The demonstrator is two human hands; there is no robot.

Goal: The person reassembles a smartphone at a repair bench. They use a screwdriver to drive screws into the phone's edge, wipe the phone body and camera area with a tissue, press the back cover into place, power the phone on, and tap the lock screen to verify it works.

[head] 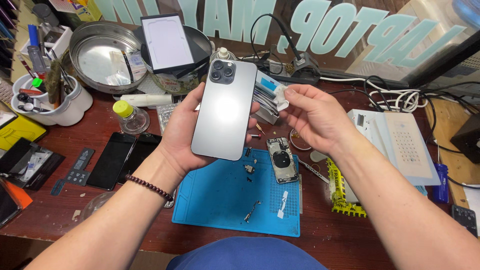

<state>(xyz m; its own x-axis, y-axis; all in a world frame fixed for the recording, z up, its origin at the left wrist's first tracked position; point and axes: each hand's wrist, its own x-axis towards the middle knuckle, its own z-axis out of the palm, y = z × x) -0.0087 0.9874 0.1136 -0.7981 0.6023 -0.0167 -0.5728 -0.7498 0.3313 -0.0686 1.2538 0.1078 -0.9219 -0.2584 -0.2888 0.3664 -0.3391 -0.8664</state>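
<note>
grey smartphone [223, 111], back side up with its camera cluster at the top, held above the workbench in the left hand [187, 135], whose fingers wrap both long edges in a firm cradle; the right hand [312, 117] sits just beside the phone's upper right edge, thumb and fingers pinched narrow on a small white wipe [281, 96]. the phone's back looks clean and reflective, so the wiping appears largely done, judged from the glare alone; whether any marks are left cannot be told. below the hands lies a blue repair mat [220, 200] carrying an opened phone frame [282, 160], loose small parts and a strip of white tape. around it, on the dark red wooden bench [340, 240]: two dark screens [120, 160] at left, a small bottle with a yellow cap [131, 116], a white cup of tools [47, 100], a round metal tray [102, 55], cables and a white perforated plate [407, 142] at right. a glass shopfront with reversed lettering closes the background
</note>
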